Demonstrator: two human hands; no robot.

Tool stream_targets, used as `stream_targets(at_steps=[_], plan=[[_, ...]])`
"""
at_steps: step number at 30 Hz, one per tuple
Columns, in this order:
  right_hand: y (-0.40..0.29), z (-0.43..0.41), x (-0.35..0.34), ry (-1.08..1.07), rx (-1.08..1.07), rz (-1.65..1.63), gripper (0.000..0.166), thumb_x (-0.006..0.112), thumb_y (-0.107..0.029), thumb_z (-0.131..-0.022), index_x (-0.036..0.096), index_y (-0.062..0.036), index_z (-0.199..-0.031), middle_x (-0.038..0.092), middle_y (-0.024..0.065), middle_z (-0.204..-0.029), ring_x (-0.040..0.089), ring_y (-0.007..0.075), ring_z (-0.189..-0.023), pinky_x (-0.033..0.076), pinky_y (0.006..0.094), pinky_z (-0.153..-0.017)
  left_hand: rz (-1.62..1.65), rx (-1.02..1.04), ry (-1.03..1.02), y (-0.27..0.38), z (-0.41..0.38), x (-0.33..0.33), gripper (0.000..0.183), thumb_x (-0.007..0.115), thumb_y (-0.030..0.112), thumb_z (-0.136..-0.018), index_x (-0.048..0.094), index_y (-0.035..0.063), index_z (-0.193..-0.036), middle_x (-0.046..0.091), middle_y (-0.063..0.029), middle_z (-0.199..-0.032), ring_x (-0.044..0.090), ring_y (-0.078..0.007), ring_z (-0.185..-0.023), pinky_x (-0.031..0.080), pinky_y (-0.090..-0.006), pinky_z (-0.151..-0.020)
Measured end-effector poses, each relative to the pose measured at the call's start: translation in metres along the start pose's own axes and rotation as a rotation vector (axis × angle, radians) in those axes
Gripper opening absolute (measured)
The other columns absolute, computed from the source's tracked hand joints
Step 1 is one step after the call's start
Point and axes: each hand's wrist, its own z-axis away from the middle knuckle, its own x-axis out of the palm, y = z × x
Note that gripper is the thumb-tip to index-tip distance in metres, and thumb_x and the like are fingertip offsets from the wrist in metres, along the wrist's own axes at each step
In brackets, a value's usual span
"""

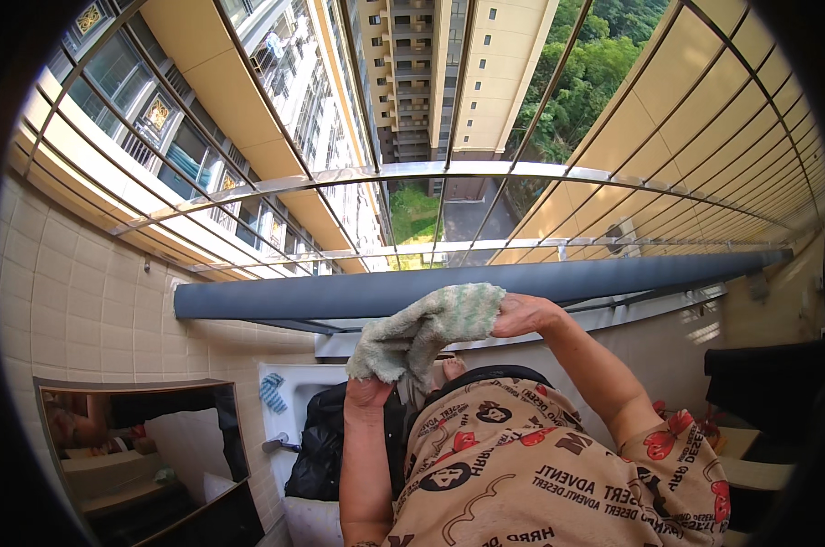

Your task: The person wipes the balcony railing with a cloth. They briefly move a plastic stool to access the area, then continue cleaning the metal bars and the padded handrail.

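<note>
A fluffy pale green and white cleaning cloth (429,328) is stretched between both my hands in front of my body. My left hand (369,393) grips its lower left end, the fingers mostly covered by the fabric. At the upper right end, my right hand (522,314) holds the cloth, its fingertips hidden behind it. Part of the cloth lies in front of the blue-grey railing bar (282,295); I cannot tell whether they touch.
Metal safety bars (447,171) rise beyond the railing, high above the ground. At lower left stands a white sink (293,379) with a striped cloth (273,393), a faucet (280,443) and a black plastic bag (323,451). A mirror (146,444) hangs on the tiled wall (77,273).
</note>
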Motion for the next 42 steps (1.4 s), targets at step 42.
stream_targets(at_steps=[42], plan=[[-0.052, -0.073, -0.090, 0.832, -0.269, 0.792, 0.042, 0.053, -0.034, -0.086, 0.044, -0.0023, -0.113, 0.055, 0.0125, -0.093, 0.053, 0.0289, -0.088, 0.037, 0.0393, -0.085, -1.604, 0.149, 0.318, -0.017, -0.203, -0.089, 0.018, 0.057, 0.016, -0.078, 0.065, 0.0056, -0.091, 0.065, -0.0146, -0.081, 0.063, -0.0305, -0.079, 0.049, -0.0370, -0.069]])
